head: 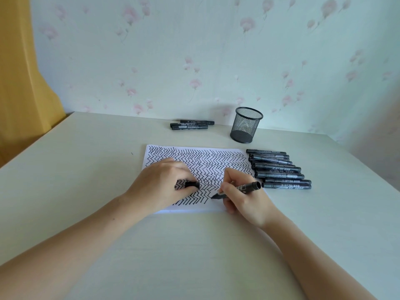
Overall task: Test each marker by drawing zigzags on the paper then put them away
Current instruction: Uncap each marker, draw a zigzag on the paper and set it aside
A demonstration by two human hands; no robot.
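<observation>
One head cam, wide-angle, looks fwd and down from above the table (86,169); forearms enter at bottom corners, wall (194,50) fills upper half. Close range, no 2nd view.

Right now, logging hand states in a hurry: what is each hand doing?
Left hand: closed, holding the marker cap, resting on the paper.
Right hand: closed on the uncapped marker, tip on the paper.

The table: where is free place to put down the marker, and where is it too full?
Free: the table left of the paper, and the near edge. Also between the three markers and the mesh cup. Crowded: right of the paper, where the marker row lies.
</observation>
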